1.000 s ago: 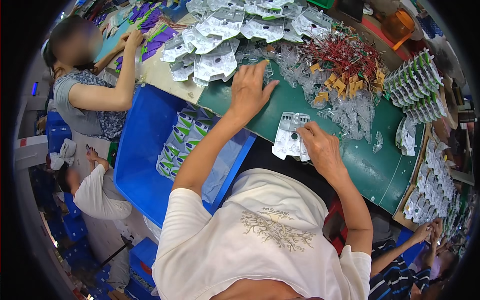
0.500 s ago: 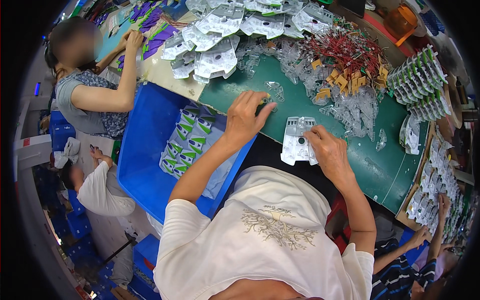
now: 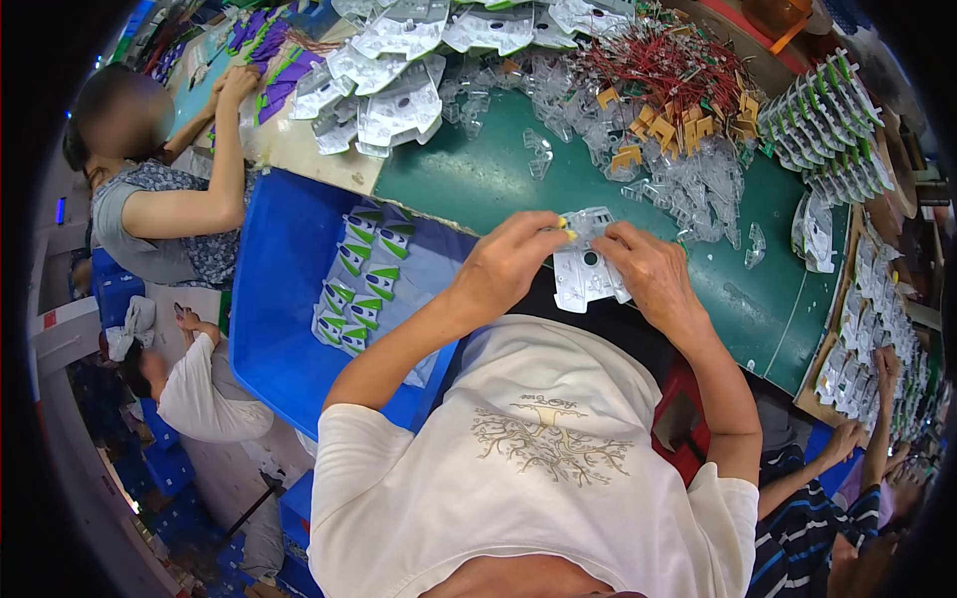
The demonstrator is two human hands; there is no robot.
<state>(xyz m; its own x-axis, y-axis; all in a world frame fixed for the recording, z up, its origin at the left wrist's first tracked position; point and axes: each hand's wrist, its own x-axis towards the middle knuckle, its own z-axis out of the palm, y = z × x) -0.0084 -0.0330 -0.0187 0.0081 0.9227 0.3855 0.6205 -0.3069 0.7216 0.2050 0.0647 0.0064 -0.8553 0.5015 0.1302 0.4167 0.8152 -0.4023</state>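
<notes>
A white plastic housing (image 3: 588, 274) with a dark round hole is held tilted in front of me, at the green table's near edge. My right hand (image 3: 648, 264) grips it by its upper right side, thumb and fingers closed on the edge. At its upper left corner my left hand (image 3: 513, 261) is pinched shut, with small yellow spots at the fingertips. What that pinch holds is too small to make out. Beyond the hands, a few clear plastic pieces (image 3: 538, 154) lie on the green tabletop (image 3: 478, 164).
White housings (image 3: 399, 110) are stacked at the far left, beside a heap of red wires (image 3: 668, 70) and clear parts (image 3: 698, 194). A blue bin (image 3: 274, 329) holds green-and-white pieces (image 3: 364, 284). Upright housings (image 3: 822, 130) stand in rows at right. Other people work on both sides.
My left hand has come from over the clear pieces, down and right to the housing. The housing is now tilted, still in my right hand. The whole view has shifted slightly.
</notes>
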